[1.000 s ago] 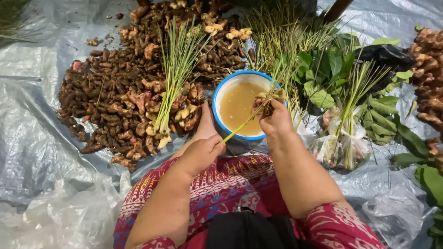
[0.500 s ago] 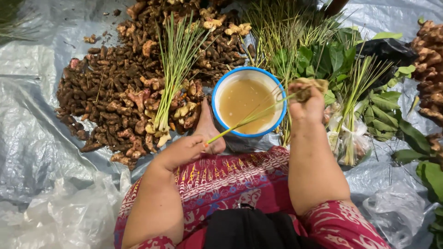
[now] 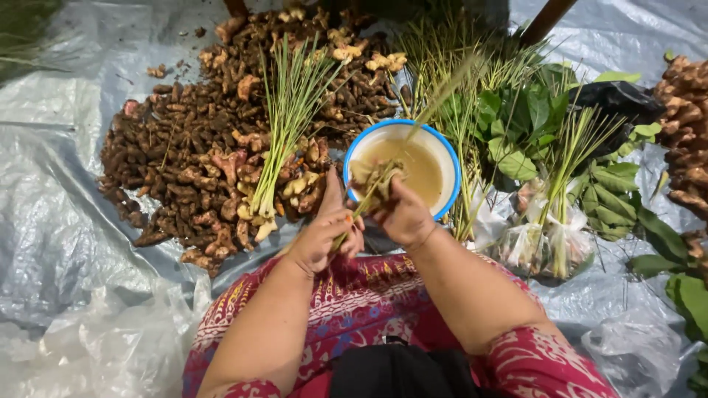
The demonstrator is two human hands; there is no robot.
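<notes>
**Lemongrass stalk gripped over the bowl's near rim**

Head view, looking down past a red patterned lap [image 3: 346, 324]. Left hand [image 3: 324, 236] closed around the lower green end of a lemongrass stalk [image 3: 361, 210], fingers curled, thumb up toward 12 o'clock. Right hand [image 3: 402, 214] also closed, pinching the stalk's pale, frayed base [image 3: 376, 177] just over the rim of a blue-rimmed bowl [image 3: 450, 158] of cloudy yellowish water. Hands nearly touching, right slightly farther out, toward 1 o'clock from the left. Long axis of the stalk running from about 7 o'clock at the left palm up to 1 o'clock at the bowl; the right hand nearer the bowl and the root end, the left nearer the lap.

Around them, on grey plastic sheeting [image 3: 66, 221]: at 10 o'clock a heap of brown rhizomes [image 3: 177, 169] with a lemongrass bundle [image 3: 287, 110] laid across it; at 2 o'clock green leaves [image 3: 516, 118] and small bagged bundles [image 3: 546, 243]; at 3 o'clock more knobby roots [image 3: 686, 125].
</notes>
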